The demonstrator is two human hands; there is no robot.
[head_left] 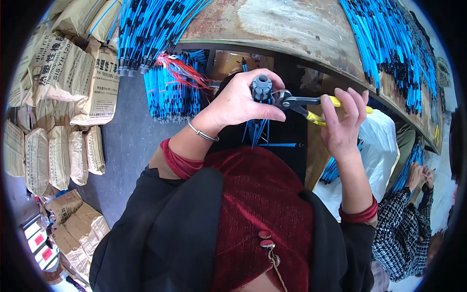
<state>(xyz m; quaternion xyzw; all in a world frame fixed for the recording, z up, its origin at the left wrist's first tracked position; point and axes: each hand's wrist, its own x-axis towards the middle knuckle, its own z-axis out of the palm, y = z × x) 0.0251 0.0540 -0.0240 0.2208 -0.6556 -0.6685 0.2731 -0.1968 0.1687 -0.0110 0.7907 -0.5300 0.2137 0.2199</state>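
My left hand [233, 100] is wrapped round the top of a bundle of thin blue cables. Grey ends [262, 87] sit in a ring at its top, with a round hollow in the middle, and blue lengths [256, 129] hang below the hand. In my right hand [344, 124] is a pair of pliers [302, 101] with yellow handles, the fingers curled about the grips. The dark jaws touch or nearly touch the right side of the grey ends, by my left thumb. Whether the jaws grip anything is hard to see.
Ahead stands a worn wooden table [272, 24] with blue cable piles [155, 29] at left and more [389, 48] at right. Below its edge are more bundles [170, 92] and red strands [182, 70]. Paper sacks [58, 73] line the left. Another person's hands [421, 176] work at far right.
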